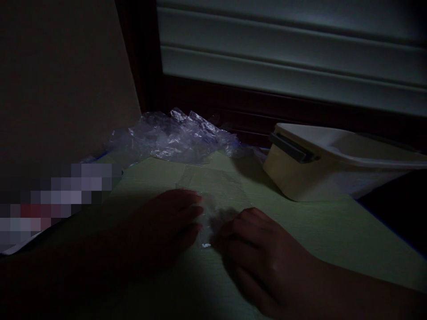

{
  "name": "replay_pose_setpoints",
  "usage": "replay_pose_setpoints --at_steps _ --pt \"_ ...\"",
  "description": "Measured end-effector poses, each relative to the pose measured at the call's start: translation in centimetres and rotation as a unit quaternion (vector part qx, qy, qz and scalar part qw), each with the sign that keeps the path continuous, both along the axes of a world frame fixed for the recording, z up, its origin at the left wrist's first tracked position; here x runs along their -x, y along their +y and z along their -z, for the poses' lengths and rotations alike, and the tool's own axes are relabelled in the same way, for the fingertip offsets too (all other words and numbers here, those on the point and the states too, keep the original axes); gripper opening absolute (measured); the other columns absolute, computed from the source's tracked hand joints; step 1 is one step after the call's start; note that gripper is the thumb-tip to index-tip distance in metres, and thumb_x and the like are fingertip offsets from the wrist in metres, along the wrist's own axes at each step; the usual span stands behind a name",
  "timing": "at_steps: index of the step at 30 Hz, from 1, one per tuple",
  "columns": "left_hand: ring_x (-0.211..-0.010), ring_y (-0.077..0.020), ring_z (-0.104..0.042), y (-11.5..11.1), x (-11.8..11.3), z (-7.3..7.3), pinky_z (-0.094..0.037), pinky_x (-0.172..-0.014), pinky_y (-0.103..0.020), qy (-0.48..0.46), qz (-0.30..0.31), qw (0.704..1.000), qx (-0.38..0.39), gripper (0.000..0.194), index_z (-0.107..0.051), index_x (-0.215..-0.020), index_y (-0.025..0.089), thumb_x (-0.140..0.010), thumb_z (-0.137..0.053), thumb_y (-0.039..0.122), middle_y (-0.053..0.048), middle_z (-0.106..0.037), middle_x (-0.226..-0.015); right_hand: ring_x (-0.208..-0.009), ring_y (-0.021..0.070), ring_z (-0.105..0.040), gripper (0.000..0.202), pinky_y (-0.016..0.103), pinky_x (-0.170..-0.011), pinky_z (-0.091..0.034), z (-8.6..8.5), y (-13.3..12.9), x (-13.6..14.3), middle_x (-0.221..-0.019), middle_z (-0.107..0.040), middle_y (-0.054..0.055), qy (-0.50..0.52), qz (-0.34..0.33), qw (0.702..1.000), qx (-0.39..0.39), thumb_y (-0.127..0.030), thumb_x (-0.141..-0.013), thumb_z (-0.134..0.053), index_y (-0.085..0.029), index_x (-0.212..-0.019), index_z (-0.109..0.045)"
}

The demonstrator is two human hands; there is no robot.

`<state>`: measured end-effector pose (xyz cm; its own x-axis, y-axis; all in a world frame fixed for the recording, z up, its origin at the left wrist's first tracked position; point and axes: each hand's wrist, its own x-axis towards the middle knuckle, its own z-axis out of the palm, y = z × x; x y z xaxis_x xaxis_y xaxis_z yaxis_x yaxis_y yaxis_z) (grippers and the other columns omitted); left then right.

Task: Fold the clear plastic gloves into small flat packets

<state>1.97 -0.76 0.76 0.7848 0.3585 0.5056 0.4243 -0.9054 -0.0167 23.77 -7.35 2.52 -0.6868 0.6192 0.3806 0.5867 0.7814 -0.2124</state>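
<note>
On the dim green tabletop (pixel 316 235), a clear plastic bag (pixel 213 180) lies flat between the left hand (pixel 170 218) and curled right hand (pixel 263 249), extending far beyond both; whether either grips it, I cannot tell.

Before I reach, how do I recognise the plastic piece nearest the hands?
On the green tabletop, in front of the crumpled plastic pile, lies the clear plastic piece. Its near end is between left hand and right hand. Unlike the pile, it lies mostly flat.
</note>
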Motion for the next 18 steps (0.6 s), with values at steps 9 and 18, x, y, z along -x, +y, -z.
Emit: replay_pose_setpoints --at_steps 9,18 --pt "-0.079 -0.0280 -0.064 -0.5 -0.1 -1.3 -0.055 -0.071 -0.049 0.042 -0.104 0.994 -0.016 0.041 -0.062 -0.087 0.015 -0.099 -0.027 0.032 -0.011 -0.068 -0.089 -0.073 0.0210 -0.052 0.026 0.035 -0.067 -0.042 0.0 -0.1 0.0 -0.082 -0.065 0.010 -0.001 0.002 1.000 0.004 -0.009 -0.085 -0.043 -0.011 -0.090 -0.069" --pt "-0.099 -0.0267 -0.061 -0.2 0.4 0.6 -0.053 -0.086 -0.046 0.013 -0.111 0.994 -0.019 0.027 -0.061 -0.104 0.015 -0.093 -0.045 0.034 -0.010 -0.066 -0.107 -0.075 0.0211 -0.056 0.028 0.036 -0.069 -0.043 -0.2 0.3 -0.2 -0.082 -0.065 0.009 0.058 0.042 0.997 0.007 -0.009 -0.085 -0.039 -0.011 -0.088 -0.067"
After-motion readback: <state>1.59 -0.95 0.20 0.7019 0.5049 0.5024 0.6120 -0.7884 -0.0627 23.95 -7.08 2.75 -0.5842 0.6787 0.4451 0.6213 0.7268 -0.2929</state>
